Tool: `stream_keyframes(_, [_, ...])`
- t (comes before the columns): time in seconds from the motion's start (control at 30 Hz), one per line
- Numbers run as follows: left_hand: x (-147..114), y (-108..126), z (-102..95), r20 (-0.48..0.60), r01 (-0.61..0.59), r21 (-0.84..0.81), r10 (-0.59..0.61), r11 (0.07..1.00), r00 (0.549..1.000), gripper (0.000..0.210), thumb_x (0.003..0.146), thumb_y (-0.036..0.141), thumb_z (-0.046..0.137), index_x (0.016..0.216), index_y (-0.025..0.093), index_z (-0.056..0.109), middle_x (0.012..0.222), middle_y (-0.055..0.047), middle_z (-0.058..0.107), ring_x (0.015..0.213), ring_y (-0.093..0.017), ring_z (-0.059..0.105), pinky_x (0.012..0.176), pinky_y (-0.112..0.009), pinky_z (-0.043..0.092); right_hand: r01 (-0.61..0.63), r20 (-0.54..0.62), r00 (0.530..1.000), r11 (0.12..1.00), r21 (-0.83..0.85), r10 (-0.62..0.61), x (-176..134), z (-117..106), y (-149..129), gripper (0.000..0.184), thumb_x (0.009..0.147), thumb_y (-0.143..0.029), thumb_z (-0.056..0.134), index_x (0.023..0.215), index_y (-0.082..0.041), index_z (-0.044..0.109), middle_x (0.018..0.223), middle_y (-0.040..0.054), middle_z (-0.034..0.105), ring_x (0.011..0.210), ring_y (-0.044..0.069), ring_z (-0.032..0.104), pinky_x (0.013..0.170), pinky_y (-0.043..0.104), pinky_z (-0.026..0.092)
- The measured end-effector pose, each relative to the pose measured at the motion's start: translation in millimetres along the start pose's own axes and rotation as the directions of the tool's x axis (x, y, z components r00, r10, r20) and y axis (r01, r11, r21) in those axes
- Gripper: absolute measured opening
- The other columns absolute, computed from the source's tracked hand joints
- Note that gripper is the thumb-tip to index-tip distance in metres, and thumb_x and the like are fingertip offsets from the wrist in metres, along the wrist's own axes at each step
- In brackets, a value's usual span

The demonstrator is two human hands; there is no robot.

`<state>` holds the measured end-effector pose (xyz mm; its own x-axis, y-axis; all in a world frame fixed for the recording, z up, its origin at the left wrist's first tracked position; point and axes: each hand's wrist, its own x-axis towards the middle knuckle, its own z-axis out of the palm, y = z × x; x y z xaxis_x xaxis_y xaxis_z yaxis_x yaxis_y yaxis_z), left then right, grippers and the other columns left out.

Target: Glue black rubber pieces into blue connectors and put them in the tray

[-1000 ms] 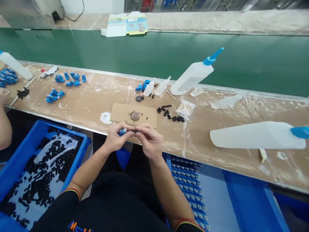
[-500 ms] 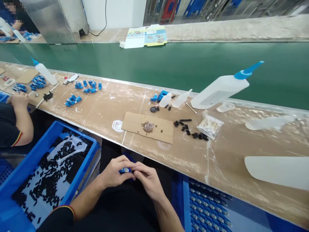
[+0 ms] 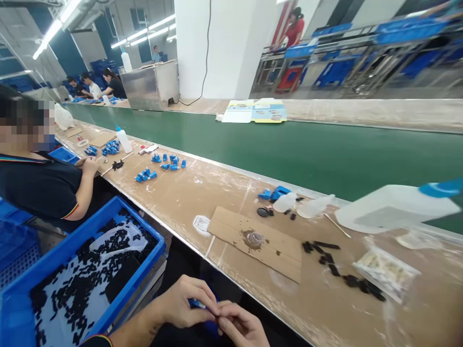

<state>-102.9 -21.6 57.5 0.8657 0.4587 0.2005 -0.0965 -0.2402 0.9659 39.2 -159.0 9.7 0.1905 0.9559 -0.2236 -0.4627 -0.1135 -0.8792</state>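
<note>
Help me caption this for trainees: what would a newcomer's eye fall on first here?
Probably the long green strip crossing the view beyond the brown worktop. Then the blue bin at lower left, strewn with small black pieces. Closer in, near the bottom edge, the left hand holds a small blue part, its fingertips meeting those of the right hand.

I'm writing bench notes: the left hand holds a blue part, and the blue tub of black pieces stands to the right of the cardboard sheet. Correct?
No: the head view shows the blue tub of black pieces standing to the left of the cardboard sheet. The left hand does hold a blue part.
</note>
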Motion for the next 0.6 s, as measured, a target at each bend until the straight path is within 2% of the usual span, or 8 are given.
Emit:
stream_keyframes(0.1, [2,3,-0.3,-0.003,0.03,-0.007,-0.03,1.0,1.0,0.011,0.078,0.017,0.076,0.088,0.013,0.08,0.085,-0.012,0.074,0.076,-0.015,0.071,0.073,-0.021,0.056,0.025,-0.024,0.999,0.999,-0.038,-0.026,-2,2,-8,0.016,0.084,-0.037,0.076,0.083,-0.021,0.076,0.087,0.008,0.068,0.07,0.016,0.061,0.068,0.028,0.052])
stream_keyframes(0.23, [-1,-2,1.2,0.019,0.079,0.039,-0.079,0.996,0.997,0.012,0.076,0.019,0.078,0.088,0.016,0.081,0.086,-0.01,0.07,0.077,-0.014,0.067,0.075,-0.023,0.054,0.042,-0.017,0.999,0.997,-0.067,-0.043,-2,3,-4,0.018,0.082,-0.037,0.077,0.082,-0.02,0.074,0.087,0.0079,0.069,0.078,0.018,0.064,0.072,0.027,0.053])
stream_keyframes(0.33, [-4,-4,1.4,0.044,0.137,0.07,-0.14,0.988,0.989,0.012,0.075,0.019,0.078,0.087,0.018,0.081,0.086,-0.008,0.065,0.078,-0.013,0.064,0.074,-0.024,0.051,0.048,-0.033,0.998,0.992,-0.119,-0.052,0,4,-11,0.023,0.081,-0.039,0.077,0.078,-0.017,0.072,0.084,0.0084,0.07,0.075,0.019,0.065,0.07,0.027,0.053])
stream_keyframes(0.43, [-7,-5,-2.6,-0.068,0.221,0.071,-0.217,0.973,0.974,0.017,0.076,0.018,0.076,0.092,0.019,0.079,0.091,-0.006,0.06,0.084,-0.014,0.06,0.079,-0.027,0.048,0.117,-0.109,0.982,0.944,-0.308,-0.157,5,-1,-37,0.021,0.081,-0.038,0.074,0.076,-0.017,0.072,0.079,0.0083,0.071,0.07,0.019,0.066,0.063,0.027,0.054])
stream_keyframes(0.47, [-8,-7,-5.1,-0.117,0.247,0.022,-0.243,0.969,0.963,0.02,0.076,0.019,0.074,0.096,0.02,0.078,0.092,-0.006,0.058,0.084,-0.014,0.058,0.079,-0.027,0.047,0.159,-0.157,0.959,0.903,-0.399,-0.238,9,-7,-49,0.019,0.08,-0.036,0.073,0.076,-0.018,0.073,0.079,0.0082,0.072,0.071,0.02,0.067,0.063,0.028,0.054])
stream_keyframes(0.53, [-8,-13,-10.5,-0.184,0.283,-0.202,-0.32,0.938,0.929,0.031,0.078,0.023,0.069,0.108,0.021,0.075,0.094,-0.005,0.053,0.081,-0.013,0.054,0.072,-0.025,0.045,0.225,-0.268,0.853,0.779,-0.586,-0.448,20,-23,-72,0.015,0.081,-0.034,0.071,0.079,-0.019,0.073,0.078,0.0069,0.073,0.07,0.02,0.068,0.063,0.03,0.055])
stream_keyframes(0.57, [-8,-17,-12.8,-0.19,0.294,-0.349,-0.375,0.89,0.907,0.037,0.078,0.023,0.066,0.113,0.021,0.074,0.094,-0.005,0.05,0.079,-0.012,0.051,0.067,-0.024,0.043,0.229,-0.302,0.789,0.712,-0.664,-0.535,26,-33,-83,0.013,0.081,-0.033,0.07,0.079,-0.02,0.074,0.078,0.0062,0.073,0.069,0.02,0.068,0.064,0.031,0.056])
stream_keyframes(0.6, [-8,-21,-14.7,-0.181,0.306,-0.486,-0.437,0.819,0.881,0.042,0.076,0.022,0.063,0.117,0.02,0.073,0.093,-0.005,0.048,0.077,-0.012,0.05,0.062,-0.023,0.041,0.213,-0.305,0.753,0.656,-0.724,-0.582,33,-43,-92,0.012,0.082,-0.031,0.069,0.081,-0.02,0.074,0.08,0.0058,0.074,0.07,0.02,0.069,0.066,0.031,0.056])
